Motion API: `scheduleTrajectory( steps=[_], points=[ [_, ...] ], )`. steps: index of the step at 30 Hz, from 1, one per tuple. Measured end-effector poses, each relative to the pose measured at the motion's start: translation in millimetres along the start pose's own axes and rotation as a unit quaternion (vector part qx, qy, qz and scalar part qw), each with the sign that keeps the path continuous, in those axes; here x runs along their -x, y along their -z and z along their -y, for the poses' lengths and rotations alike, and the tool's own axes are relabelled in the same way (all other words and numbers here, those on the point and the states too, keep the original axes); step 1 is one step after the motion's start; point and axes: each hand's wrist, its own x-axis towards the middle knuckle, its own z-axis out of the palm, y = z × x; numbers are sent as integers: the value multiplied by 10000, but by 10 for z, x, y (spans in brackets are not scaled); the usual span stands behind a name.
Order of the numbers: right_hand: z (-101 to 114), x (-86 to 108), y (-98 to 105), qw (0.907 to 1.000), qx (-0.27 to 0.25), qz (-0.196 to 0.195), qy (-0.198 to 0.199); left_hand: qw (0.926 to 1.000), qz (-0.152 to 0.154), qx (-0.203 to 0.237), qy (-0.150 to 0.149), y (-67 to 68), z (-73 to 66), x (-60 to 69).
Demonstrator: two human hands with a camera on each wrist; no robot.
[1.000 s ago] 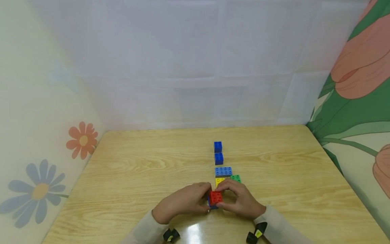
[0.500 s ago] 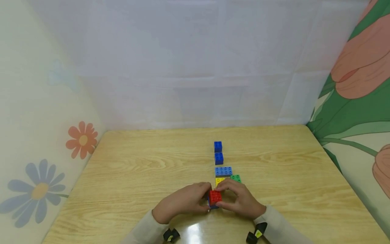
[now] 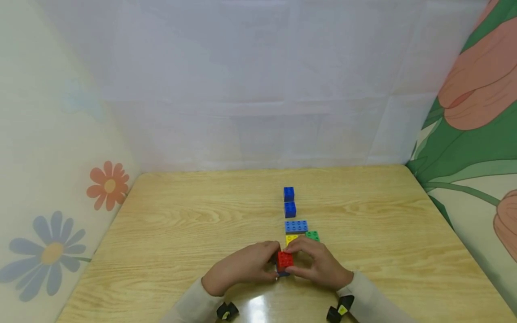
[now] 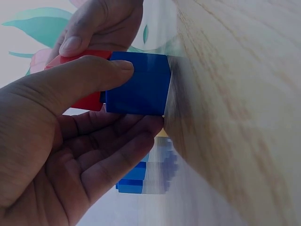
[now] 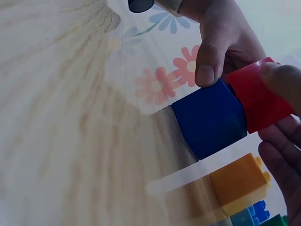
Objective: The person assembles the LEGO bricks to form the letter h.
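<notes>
A red toy brick (image 3: pixel 285 259) sits over a dark blue brick (image 4: pixel 139 84) that stands on the table. My left hand (image 3: pixel 250 264) holds the blue brick, thumb on one side and fingers on the other. With thumb and fingers, my right hand (image 3: pixel 319 264) pinches the red brick (image 5: pixel 260 96) from its right side. A narrow gap with a bit of blue stud shows between the two bricks in the left wrist view, so the red one looks not fully flush. Most of the blue brick is hidden in the head view.
Beyond the hands lie a yellow brick (image 3: pixel 291 239), partly covered by the right hand, and a green brick (image 3: pixel 312 235). Further back are a lighter blue long brick (image 3: pixel 296 226) and two dark blue bricks, one nearer (image 3: pixel 290 209) and one farther (image 3: pixel 288 194).
The red brick has shifted slightly left and settled more squarely over the blue brick. Both hands stay almost where they were, with the same grips.
</notes>
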Motion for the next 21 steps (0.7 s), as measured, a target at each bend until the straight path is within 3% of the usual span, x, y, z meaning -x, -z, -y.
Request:
scheduleTrajectory(
  steps=[12,21],
  points=[
    [81,-36,46,9997,83,227,-66,10000,46,-36,38,-5,6,2],
    [-188,94,-33,9990,190,345,-207,10000,27,-62,-25,14,-13,9]
  ],
)
